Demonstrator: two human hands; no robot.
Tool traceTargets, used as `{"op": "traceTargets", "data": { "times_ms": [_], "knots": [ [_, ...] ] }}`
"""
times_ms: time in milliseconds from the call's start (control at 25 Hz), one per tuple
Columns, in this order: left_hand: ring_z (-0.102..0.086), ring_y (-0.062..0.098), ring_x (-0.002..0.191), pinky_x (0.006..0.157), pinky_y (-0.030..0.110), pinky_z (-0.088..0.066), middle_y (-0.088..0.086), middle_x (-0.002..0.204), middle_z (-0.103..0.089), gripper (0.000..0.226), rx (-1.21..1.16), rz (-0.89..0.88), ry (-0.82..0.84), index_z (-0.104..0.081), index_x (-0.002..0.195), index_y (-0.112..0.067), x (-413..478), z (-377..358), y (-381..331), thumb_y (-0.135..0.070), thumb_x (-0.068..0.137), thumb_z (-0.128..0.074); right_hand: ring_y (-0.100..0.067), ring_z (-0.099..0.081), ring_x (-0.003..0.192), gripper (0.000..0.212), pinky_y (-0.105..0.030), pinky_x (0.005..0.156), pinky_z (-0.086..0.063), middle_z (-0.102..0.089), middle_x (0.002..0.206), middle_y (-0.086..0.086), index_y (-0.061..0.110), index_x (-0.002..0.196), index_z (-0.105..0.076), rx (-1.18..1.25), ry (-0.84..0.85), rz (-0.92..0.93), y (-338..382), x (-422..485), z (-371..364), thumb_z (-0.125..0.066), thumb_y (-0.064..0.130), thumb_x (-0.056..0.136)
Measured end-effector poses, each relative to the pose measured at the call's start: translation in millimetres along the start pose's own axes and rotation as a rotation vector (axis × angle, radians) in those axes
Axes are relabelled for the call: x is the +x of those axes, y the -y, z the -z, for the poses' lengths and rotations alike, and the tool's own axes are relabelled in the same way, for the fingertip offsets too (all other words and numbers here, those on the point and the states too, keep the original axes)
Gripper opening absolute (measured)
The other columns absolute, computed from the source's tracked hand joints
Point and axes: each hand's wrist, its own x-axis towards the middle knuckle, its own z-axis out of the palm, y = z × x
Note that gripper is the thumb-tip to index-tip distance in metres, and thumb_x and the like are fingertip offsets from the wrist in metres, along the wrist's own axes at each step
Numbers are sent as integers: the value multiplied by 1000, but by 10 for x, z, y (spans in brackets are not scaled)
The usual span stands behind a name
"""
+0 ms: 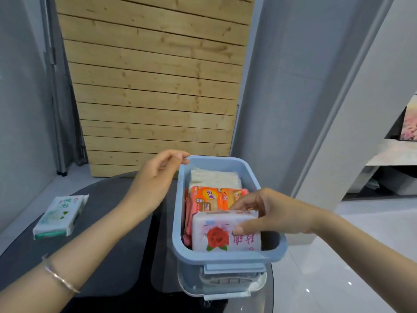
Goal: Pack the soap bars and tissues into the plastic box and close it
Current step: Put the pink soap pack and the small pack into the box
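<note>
- While it stands behind everything else, the wooden slat panel (153, 75) fills the upper middle of the frame, with grey walls on either side.
- Across the lower left and centre spreads a dark round table (108, 263).
- At lower centre, the blue plastic box (225, 256) sits open on the table's right part, its long side running away from the camera.
- Beneath the box's near end shows a clear lid (225, 288) with blue clips.
- From the lower right, the right hand (277, 213) reaches over the box and pinches a rose-printed pack (216, 236), thumb on its front face and fingers over its top edge; the pack stands upright inside the near end of the box.
- From the lower left, the left hand (158, 175) reaches to the box's far left corner, fingers loosely bent, tips touching the rim without wrapping round it.
- On the table at left of the frame, well apart from the box, lies a green-and-white tissue pack (59, 215).
- In the box's middle stand orange-wrapped bars (209, 198), just behind the rose-printed pack.
- Behind those, at the far end, stand white tissue packs (214, 178).
- Round the left wrist sits a thin bracelet (61, 279).
</note>
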Motion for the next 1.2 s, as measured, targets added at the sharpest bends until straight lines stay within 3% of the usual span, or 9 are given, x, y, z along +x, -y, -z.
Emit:
{"op": "traceTargets", "data": {
  "times_ms": [120, 280, 520, 640, 760, 880, 960, 1080, 1200],
  "knots": [
    [-58, -12, 98, 70, -5, -39, -21, 102, -69, 18, 0, -28, -15, -66, 98, -33, -57, 74, 175, -30, 93, -48, -14, -67, 102, 34, -34, 89, -56, -71, 111, 3, 21, 108, -68, -1, 58, -39, -38, 0, -56, -75, 33, 77],
    [-58, -8, 102, 78, 2, -40, -19, 105, -68, 17, 9, -15, -50, -65, 98, -35, -56, 114, 328, -28, 93, -50, -13, -67, 106, 30, -25, 91, -54, -71, 115, -1, 15, 116, -66, 39, 142, -52, -65, -2, -40, -65, 23, 87],
    [-57, -15, 95, 73, -6, -37, -20, 103, -67, 18, 32, 11, -76, -66, 101, -29, -33, 186, 473, -27, 93, -51, -17, -70, 101, 26, -26, 82, -58, -75, 105, -4, 14, 108, -70, 174, -71, -32, 12, 73, 71, -66, 24, 84],
    [-56, -11, 97, 74, 2, -37, -22, 103, -65, 17, 65, 43, -84, -65, 101, -33, -24, 312, 581, -30, 93, -51, -13, -70, 98, 24, -25, 82, -58, -75, 103, 0, 17, 103, -71, 151, -204, 43, 152, 267, 79, -66, 28, 83],
    [-55, -8, 96, 73, 8, -35, -25, 99, -62, 14, 108, 101, -107, -62, 92, -42, -14, 534, 746, -31, 92, -52, -3, -68, 95, 17, -12, 76, -53, -73, 100, 11, 21, 102, -71, 157, -267, 93, 316, 563, -66, -65, 24, 87],
    [-58, 4, 101, 75, 13, -37, -19, 99, -63, 9, 126, 195, -181, -62, 94, -36, -15, 836, 1042, -33, 90, -56, -1, -57, 112, 27, -9, 89, -41, -66, 117, 10, 21, 113, -68, 68, -313, 101, 409, 910, -287, -65, 28, 87],
    [-56, 15, 113, 83, 22, -40, -7, 112, -64, 25, 212, 276, -244, -60, 109, -26, -58, 1089, 1312, -36, 87, -59, 2, -47, 118, 36, -6, 88, -33, -57, 125, 15, 26, 120, -63, 30, -335, 83, 460, 1114, -426, -65, 35, 86],
    [-44, 28, 127, 98, 40, -39, 7, 135, -52, 55, 504, 404, -319, -49, 129, -15, -162, 1495, 1699, -41, 82, -64, 5, -39, 121, 46, -4, 90, -26, -49, 120, 27, 28, 126, -59, 54, -374, 59, 469, 1310, -590, -69, 38, 82],
    [-34, 36, 134, 105, 44, -33, 17, 145, -40, 82, 708, 582, -310, -36, 139, -7, -261, 1825, 2016, -44, 75, -71, -5, -27, 140, 52, -13, 107, -20, -45, 142, 9, 25, 129, -56, -49, -371, 45, 374, 1436, -772, -72, 32, 80]
  ]
}}
